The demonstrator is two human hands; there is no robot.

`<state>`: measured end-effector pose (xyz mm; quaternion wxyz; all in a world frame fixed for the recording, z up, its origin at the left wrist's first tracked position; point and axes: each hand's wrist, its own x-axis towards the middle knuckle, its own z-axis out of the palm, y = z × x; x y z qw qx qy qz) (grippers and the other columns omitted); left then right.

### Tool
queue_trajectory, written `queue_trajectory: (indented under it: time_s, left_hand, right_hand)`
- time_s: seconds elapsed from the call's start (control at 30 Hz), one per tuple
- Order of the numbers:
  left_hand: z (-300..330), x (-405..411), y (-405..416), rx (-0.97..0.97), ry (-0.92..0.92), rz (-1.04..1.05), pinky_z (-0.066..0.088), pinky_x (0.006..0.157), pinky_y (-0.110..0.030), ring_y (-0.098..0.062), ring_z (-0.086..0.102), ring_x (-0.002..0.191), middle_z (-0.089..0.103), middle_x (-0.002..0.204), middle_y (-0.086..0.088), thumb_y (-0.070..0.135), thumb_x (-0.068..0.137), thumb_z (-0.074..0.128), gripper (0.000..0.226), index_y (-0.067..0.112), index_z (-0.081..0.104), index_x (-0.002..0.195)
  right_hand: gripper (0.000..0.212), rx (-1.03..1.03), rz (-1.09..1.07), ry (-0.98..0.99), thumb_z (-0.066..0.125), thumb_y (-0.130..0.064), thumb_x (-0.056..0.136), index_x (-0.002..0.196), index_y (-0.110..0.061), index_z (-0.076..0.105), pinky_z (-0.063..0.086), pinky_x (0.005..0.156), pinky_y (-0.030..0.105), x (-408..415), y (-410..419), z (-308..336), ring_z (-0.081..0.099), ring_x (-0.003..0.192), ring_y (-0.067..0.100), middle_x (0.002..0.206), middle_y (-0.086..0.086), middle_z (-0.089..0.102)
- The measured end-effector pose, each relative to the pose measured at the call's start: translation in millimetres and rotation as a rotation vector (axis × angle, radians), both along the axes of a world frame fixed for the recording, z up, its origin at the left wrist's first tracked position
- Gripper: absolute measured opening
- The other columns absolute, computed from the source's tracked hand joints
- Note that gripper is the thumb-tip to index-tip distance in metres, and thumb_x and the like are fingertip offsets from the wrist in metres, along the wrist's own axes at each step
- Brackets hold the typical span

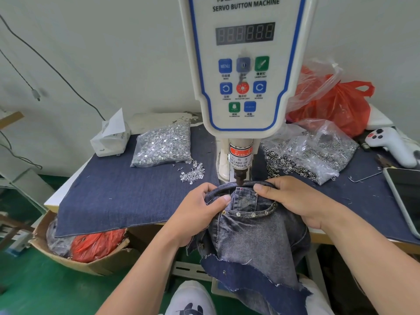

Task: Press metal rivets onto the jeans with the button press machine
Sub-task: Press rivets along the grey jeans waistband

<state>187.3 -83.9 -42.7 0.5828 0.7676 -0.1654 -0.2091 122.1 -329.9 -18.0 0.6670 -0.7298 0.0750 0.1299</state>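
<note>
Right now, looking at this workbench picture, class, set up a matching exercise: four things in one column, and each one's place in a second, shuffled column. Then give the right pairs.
Things
1. jeans
2. bag of silver rivets
3. tissue pack
4. red plastic bag

Places
A. far left end of the blue cloth
B. behind the machine, on its right
C. held under the press head by both hands
D. on the blue cloth, just left of the machine

Pairs: 1-C, 2-D, 3-A, 4-B
</note>
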Motion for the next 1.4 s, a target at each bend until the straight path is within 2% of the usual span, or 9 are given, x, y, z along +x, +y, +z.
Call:
queue_trajectory:
  time_s: [0.23, 0.57, 0.87, 0.93, 1.03, 1.1, 1.2, 1.27, 1.4]
  left_hand:
    - [2, -2, 1, 0.004, 0.021, 0.009, 0.047, 0.062, -0.013, -0.004, 0.065, 0.07, 0.071, 0.076, 0.013, 0.037, 0.098, 0.072, 0.021, 0.018, 0.065, 0.103]
    - [9, -7, 0, -0.045, 0.09, 0.034, 0.054, 0.076, -0.028, -0.01, 0.072, 0.082, 0.078, 0.09, 0.004, 0.045, 0.089, 0.074, 0.031, 0.019, 0.067, 0.105]
    - [19, -8, 19, -0.197, 0.292, -0.11, 0.059, 0.086, -0.034, -0.026, 0.073, 0.1, 0.077, 0.112, -0.016, 0.021, 0.103, 0.064, 0.021, 0.007, 0.069, 0.119]
    - [26, -7, 26, -0.034, 0.226, -0.195, 0.059, 0.088, -0.036, -0.025, 0.073, 0.101, 0.078, 0.113, -0.014, 0.033, 0.103, 0.065, 0.026, 0.011, 0.071, 0.114]
    - [38, -6, 38, 0.252, 0.13, -0.339, 0.05, 0.109, -0.05, -0.031, 0.073, 0.108, 0.079, 0.113, -0.01, 0.067, 0.096, 0.062, 0.057, 0.012, 0.074, 0.109]
    - [40, -9, 46, 0.191, 0.169, -0.352, 0.05, 0.111, -0.05, -0.033, 0.073, 0.112, 0.078, 0.117, -0.012, 0.072, 0.094, 0.06, 0.066, 0.01, 0.074, 0.113]
    - [40, -20, 46, -0.075, 0.337, -0.254, 0.055, 0.101, -0.045, -0.036, 0.071, 0.108, 0.074, 0.122, -0.024, 0.06, 0.098, 0.064, 0.06, 0.004, 0.075, 0.115]
    - [42, -28, 35, -0.131, 0.309, -0.258, 0.056, 0.093, -0.041, -0.032, 0.07, 0.099, 0.075, 0.114, -0.023, 0.054, 0.101, 0.061, 0.052, 0.005, 0.075, 0.11]
    - [52, -45, 8, -0.183, 0.297, -0.315, 0.057, 0.086, -0.036, -0.027, 0.068, 0.095, 0.072, 0.109, -0.02, 0.042, 0.105, 0.059, 0.045, -0.001, 0.07, 0.115]
  right_hand:
    - [0.037, -0.024, -0.013, 0.001, 0.072, -0.051, 0.081, 0.099, -0.019, 0.081, 0.058, 0.092, 0.039, 0, 1, 1, 0.075, 0.103, 0.024, 0.107, 0.01, 0.079]
    - [0.024, 0.008, -0.047, 0.043, 0.071, -0.039, 0.092, 0.095, -0.019, 0.082, 0.059, 0.071, 0.023, -1, 4, 6, 0.077, 0.097, 0.021, 0.104, 0.01, 0.079]
    - [0.031, 0.185, -0.006, 0.004, 0.073, -0.031, 0.086, 0.107, -0.008, 0.08, 0.06, 0.08, 0.033, -5, -3, 6, 0.075, 0.104, 0.031, 0.113, 0.021, 0.075]
    - [0.029, 0.267, -0.006, -0.034, 0.07, -0.024, 0.088, 0.11, -0.007, 0.078, 0.06, 0.082, 0.034, -8, -4, 2, 0.074, 0.103, 0.031, 0.115, 0.023, 0.074]
    - [0.033, 0.368, 0.026, -0.064, 0.07, -0.019, 0.089, 0.116, -0.001, 0.074, 0.061, 0.085, 0.037, -14, -7, 1, 0.074, 0.101, 0.033, 0.116, 0.026, 0.072]
    - [0.042, 0.382, 0.132, -0.019, 0.079, -0.02, 0.086, 0.12, 0.004, 0.071, 0.059, 0.089, 0.041, -22, -12, 4, 0.073, 0.103, 0.035, 0.119, 0.029, 0.07]
    - [0.059, 0.246, 0.315, 0.026, 0.083, -0.029, 0.079, 0.121, 0.009, 0.067, 0.053, 0.095, 0.042, -32, -17, 15, 0.069, 0.106, 0.036, 0.119, 0.029, 0.069]
    - [0.07, 0.08, 0.31, -0.038, 0.083, -0.048, 0.077, 0.118, 0.006, 0.065, 0.047, 0.095, 0.043, -33, -10, 27, 0.065, 0.103, 0.029, 0.112, 0.02, 0.07]
    - [0.064, -0.289, 0.32, -0.166, 0.072, -0.073, 0.072, 0.114, -0.025, 0.07, 0.052, 0.096, 0.036, -38, 24, 51, 0.072, 0.105, 0.013, 0.108, -0.002, 0.078]
